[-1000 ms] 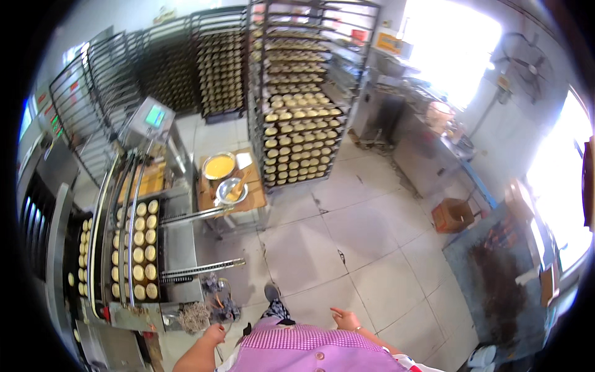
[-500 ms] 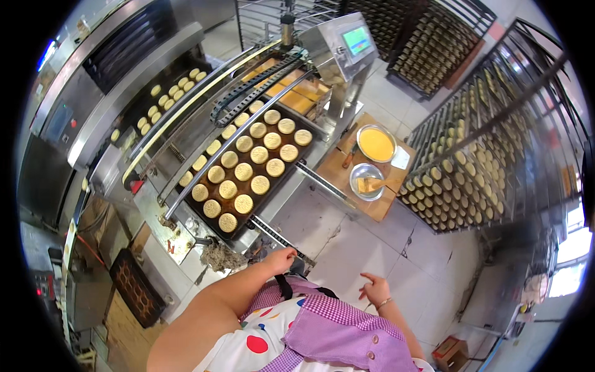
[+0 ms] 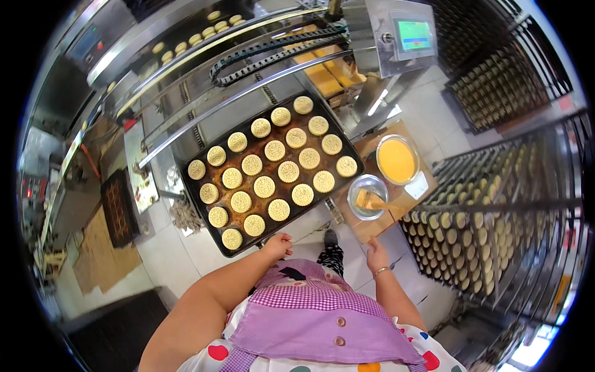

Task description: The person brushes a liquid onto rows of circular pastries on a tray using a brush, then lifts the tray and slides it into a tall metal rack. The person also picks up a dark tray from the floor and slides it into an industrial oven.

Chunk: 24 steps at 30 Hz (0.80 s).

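A dark baking tray holds rows of pale, patterned round pastries on the rails of a steel machine. My left hand, fingers curled, is just below the tray's near edge. My right hand has its fingers partly extended beside a wooden board; whether it touches the board I cannot tell. On that board stand a bowl of yellow liquid and a steel bowl with a wide brush resting in it.
The machine's control screen is at the top right. A rack of pastry trays stands to my right, more racks behind. An oven is at the upper left, and a dark moulded tray leans lower on the left.
I have turned left and moved closer to the machine; the pastry tray now lies centred before me. My right hand has come forward to the board, and my left hand has neared the tray.
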Motion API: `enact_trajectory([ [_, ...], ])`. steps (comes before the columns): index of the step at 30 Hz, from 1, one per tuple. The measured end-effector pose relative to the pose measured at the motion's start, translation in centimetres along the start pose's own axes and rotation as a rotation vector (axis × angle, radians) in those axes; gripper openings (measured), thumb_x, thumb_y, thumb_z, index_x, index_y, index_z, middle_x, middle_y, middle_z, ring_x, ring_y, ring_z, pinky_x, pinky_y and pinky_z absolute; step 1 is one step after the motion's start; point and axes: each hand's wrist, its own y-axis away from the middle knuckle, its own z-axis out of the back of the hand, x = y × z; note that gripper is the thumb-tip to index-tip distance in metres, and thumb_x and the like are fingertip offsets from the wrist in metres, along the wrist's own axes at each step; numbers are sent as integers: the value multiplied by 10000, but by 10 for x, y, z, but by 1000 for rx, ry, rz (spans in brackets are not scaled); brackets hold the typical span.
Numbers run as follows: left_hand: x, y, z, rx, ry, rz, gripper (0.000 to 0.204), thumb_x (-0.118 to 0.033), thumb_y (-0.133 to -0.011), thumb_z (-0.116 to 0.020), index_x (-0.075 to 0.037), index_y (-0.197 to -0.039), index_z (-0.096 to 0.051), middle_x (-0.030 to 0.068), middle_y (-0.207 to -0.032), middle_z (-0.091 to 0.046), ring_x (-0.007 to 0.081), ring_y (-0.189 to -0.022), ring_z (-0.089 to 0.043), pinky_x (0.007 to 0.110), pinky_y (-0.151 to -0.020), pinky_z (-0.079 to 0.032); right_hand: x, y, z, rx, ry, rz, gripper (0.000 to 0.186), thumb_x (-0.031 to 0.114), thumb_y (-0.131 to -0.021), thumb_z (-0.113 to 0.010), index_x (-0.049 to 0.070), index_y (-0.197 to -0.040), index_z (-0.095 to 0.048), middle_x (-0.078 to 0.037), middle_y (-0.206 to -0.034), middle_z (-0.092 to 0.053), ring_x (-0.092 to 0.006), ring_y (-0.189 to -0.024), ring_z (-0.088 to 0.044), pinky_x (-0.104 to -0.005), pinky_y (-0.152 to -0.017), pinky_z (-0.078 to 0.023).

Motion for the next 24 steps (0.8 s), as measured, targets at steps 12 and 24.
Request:
enact_trajectory([
  [12, -1, 3, -88, -400, 1381, -49, 181, -186, -932, -489, -8, -955, -471, 103, -895, -525, 267, -873, -560, 379, -773, -493, -129, -221, 67, -155, -2, 100, 560, 180, -789, -662, -23, -1271, -464, -180, -1147, -563, -288, -1024, -559, -355, -868, -461],
  [24, 15, 3, -99, -595, 1389, -163, 126, 24, -888, -468, 17, -1010, -439, 160, -898, -583, 267, -793, -618, 356, -687, -549, 2, -214, 77, 30, -584, 248, 216, -27, -776, -630, 23, -986, -644, -38, -909, -621, -112, -836, -586, -237, -735, -473],
])
